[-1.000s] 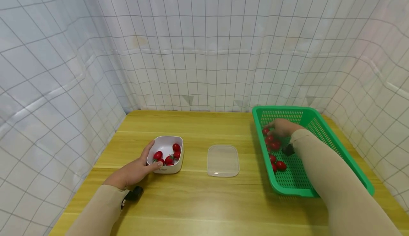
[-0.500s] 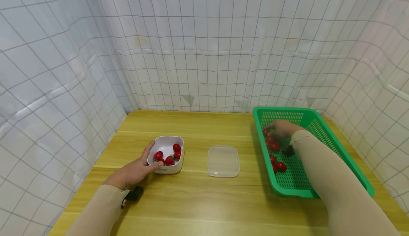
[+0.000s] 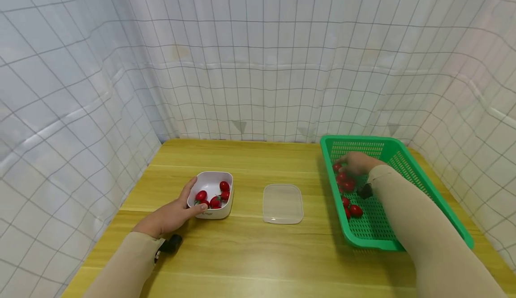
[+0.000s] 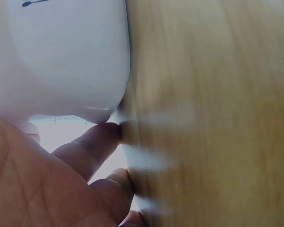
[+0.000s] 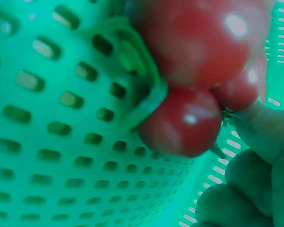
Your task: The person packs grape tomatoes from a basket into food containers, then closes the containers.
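My left hand (image 3: 171, 216) holds a small white square box (image 3: 207, 183) on the table, thumb along its near side and fingers round the left. Several red cherry tomatoes (image 3: 215, 201) lie in the box. In the left wrist view the box's outer wall (image 4: 71, 61) fills the upper left. My right hand (image 3: 354, 162) reaches inside a green plastic basket (image 3: 371, 244), at the tomatoes along its left side. The right wrist view shows its fingers (image 5: 248, 182) curled, with one fingertip against the green stem end of a cherry tomato (image 5: 241, 92); the far side of that grip is hidden.
Between box and basket a clear, flat square lid (image 3: 283, 204) lies on the wooden table (image 3: 250, 262). More loose cherry tomatoes (image 3: 356, 210) sit in the basket's near left part. White grid-patterned curtains (image 3: 250, 65) close off the back and both sides.
The view has shifted very slightly. Both hands, the box, the lid and the basket otherwise keep their places.
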A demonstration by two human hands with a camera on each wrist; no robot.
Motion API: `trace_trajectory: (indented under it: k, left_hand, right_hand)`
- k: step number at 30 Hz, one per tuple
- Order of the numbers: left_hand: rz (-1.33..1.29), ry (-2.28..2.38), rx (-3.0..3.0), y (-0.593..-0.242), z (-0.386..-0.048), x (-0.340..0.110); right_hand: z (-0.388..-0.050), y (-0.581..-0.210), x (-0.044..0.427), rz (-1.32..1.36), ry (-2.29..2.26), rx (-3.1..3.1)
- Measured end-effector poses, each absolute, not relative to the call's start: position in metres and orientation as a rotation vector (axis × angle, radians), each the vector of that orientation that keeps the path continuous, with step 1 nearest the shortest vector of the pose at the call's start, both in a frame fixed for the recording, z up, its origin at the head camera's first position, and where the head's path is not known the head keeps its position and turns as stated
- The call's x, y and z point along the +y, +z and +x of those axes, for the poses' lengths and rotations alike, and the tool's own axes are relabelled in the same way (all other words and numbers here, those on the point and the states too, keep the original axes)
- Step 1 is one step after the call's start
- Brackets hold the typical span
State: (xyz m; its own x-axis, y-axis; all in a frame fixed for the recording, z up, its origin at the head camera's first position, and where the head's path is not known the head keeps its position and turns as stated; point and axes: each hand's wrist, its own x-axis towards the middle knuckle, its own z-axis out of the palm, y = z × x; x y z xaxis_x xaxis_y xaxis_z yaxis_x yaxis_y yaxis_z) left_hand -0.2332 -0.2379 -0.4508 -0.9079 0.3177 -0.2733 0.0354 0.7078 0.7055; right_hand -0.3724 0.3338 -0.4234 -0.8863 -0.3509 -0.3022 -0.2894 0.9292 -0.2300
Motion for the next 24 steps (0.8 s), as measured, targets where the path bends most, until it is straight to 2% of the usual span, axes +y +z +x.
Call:
trace_trajectory:
  k: [16,24]
  left_hand:
    - [0.277,1.062,2.523,-0.451,-0.234,-0.238]
    - [0.281,1.029,2.548,-0.450,-0.233,-0.236]
  right_hand:
    - [-0.373,-0.417,0.331,-0.508,-0.231,2.775]
    - [-0.368,-0.390,0.343,-0.529,-0.323,2.833]
